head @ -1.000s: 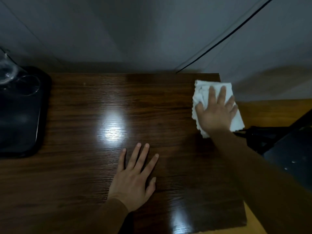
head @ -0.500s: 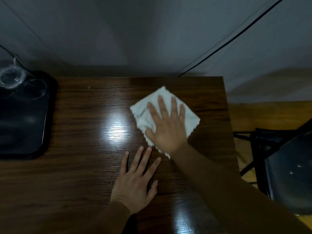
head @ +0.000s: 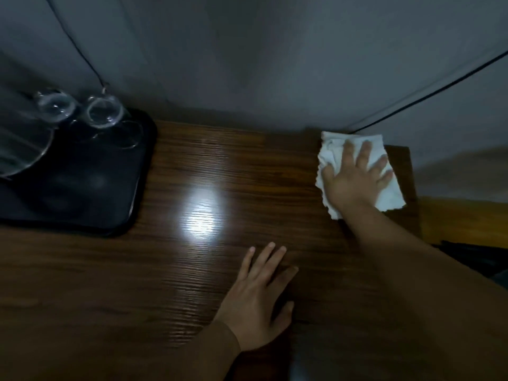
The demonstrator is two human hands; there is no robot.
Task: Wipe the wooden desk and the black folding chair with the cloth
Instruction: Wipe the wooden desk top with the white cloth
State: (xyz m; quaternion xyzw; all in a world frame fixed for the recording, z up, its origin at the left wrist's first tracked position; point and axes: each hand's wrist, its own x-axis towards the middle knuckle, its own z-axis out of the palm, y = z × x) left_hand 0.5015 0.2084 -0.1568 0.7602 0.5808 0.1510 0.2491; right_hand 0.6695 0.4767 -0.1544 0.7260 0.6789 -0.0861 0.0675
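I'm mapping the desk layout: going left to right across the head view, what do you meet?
Glasses on the black tray → light glare on the desk → left hand flat on the wood → right hand pressing the cloth at the far right corner.

Tray: a black tray (head: 82, 193) with a raised rim sits at my far left, mostly bare and glossy.
Glassware: clear glass pieces (head: 103, 112) crowd its back corner, blurred, shapes hard to tell.
Wall: a grey wall (head: 247, 64) rises straight ahead of me.
Cables: one thin dark cable (head: 428, 86) slants across the wall at right; another (head: 79, 56) drops toward the glassware.
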